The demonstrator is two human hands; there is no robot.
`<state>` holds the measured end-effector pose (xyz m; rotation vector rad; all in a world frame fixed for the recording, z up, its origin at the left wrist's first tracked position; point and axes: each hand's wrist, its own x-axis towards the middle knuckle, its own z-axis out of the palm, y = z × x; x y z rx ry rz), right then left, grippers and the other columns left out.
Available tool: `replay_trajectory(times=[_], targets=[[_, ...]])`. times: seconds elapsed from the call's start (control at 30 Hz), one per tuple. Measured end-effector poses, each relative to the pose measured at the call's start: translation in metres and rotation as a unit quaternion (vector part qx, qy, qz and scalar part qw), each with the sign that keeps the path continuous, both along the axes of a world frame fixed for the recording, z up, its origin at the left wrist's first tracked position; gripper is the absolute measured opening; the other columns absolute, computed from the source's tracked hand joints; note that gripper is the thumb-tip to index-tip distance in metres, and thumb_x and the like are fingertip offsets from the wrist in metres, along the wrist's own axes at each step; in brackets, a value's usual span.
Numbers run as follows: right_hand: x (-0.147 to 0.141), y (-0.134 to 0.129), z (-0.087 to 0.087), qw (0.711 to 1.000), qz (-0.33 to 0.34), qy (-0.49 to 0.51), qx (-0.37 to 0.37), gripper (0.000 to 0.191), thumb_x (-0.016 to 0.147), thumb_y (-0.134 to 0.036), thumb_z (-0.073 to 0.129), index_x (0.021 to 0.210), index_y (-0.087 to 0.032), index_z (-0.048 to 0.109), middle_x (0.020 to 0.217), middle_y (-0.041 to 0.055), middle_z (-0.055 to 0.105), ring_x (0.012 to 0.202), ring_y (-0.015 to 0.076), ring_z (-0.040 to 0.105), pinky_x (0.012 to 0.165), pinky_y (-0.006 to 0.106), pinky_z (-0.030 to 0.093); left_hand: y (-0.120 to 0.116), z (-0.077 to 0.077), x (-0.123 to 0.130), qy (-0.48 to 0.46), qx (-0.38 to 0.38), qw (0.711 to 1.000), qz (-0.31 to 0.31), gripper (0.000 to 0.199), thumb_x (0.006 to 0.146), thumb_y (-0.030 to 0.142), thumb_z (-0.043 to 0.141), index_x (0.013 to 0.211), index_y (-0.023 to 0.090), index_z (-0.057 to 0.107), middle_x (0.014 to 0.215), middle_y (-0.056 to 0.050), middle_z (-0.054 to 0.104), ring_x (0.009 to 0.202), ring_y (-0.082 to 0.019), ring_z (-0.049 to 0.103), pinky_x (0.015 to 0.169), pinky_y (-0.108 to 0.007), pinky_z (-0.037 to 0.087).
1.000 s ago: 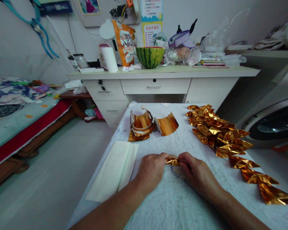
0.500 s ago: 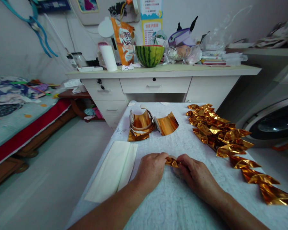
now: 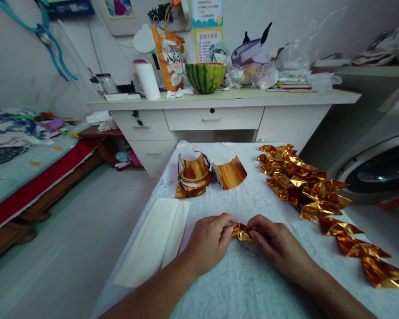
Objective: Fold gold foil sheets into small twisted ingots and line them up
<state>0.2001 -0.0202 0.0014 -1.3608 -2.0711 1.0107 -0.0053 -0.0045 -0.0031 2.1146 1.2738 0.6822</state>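
Between my two hands, a small crumpled piece of gold foil (image 3: 241, 231) lies just above the cloth-covered table. Its left end is pinched by my left hand (image 3: 211, 241), and its right end by my right hand (image 3: 275, 243). Beyond them sit a stack of curled gold foil sheets (image 3: 194, 173) and a separate curved foil sheet (image 3: 231, 173). Left of my left hand lies folded pale paper (image 3: 149, 241). A heap of twisted gold foil pieces (image 3: 299, 177) spreads down the table's right side.
Behind the table (image 3: 199, 283) stands a white desk (image 3: 216, 117) bearing a watermelon half (image 3: 205, 77), an orange pouch (image 3: 170, 60) and a white roll (image 3: 147, 79). A bed (image 3: 29, 177) is at the left, a washing machine (image 3: 379, 164) at the right.
The foil between my hands has turned slightly and shows more of its surface. My left thumb has come down into view beside it. The whole view has shifted a little.
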Motion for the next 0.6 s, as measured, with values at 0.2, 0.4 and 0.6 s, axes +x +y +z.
replay_trajectory(times=[0.2,0.4,0.6], targets=[[0.012,0.002,0.006,0.997,0.006,0.052,0.056,0.024,0.094,-0.033,0.054,0.117,-0.024,0.054,0.094,0.0038,0.061,0.081,0.0172,0.059,0.069,0.028,0.047,0.002,0.004,-0.002,-0.055,-0.098,0.994,0.003,0.016,0.082,0.013,0.05,0.088,0.02,0.063,0.053,0.008,0.046,0.049,-0.009,0.044,0.05,-0.021,0.029],[0.014,0.004,0.016,0.988,0.114,0.103,0.003,0.018,0.097,-0.02,0.046,0.102,-0.026,0.063,0.104,0.0047,0.059,0.097,0.018,0.059,0.085,0.031,0.049,0.005,0.0,-0.007,-0.133,-0.197,0.971,-0.014,0.013,0.079,0.014,0.048,0.083,0.017,0.06,0.051,0.009,0.04,0.046,-0.008,0.035,0.046,-0.02,0.023],[0.014,0.004,0.014,0.99,0.086,0.1,-0.04,0.01,0.095,-0.028,0.054,0.097,-0.024,0.063,0.094,0.0026,0.061,0.086,0.0174,0.06,0.077,0.029,0.048,0.009,-0.001,-0.008,-0.241,-0.275,0.93,-0.031,0.019,0.082,0.018,0.046,0.097,0.017,0.057,0.05,0.008,0.045,0.045,-0.009,0.037,0.047,-0.02,0.028]])
